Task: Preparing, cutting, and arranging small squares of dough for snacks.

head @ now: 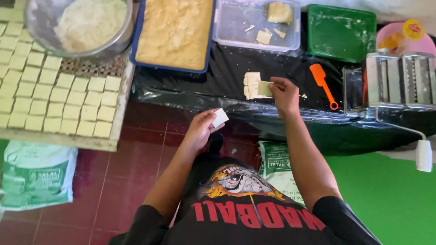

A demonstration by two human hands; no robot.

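My left hand (201, 128) holds a small folded pale dough piece (220, 117) over the red tiled floor. My right hand (283, 91) pinches a thin square dough sheet (264, 88), lifting it off a small stack of dough squares (250, 85) lying on the black plastic-covered table (190, 86).
A woven tray (86, 68) at left carries several rows of pale dough squares (54, 93). Behind stand a metal bowl of flour (81, 22), a blue tray of yellow filling (175, 31), a clear container (256, 22) and a green box (340, 31). An orange spatula (323, 81), a pasta roller (393, 79) and bags (36, 174) lie nearby.
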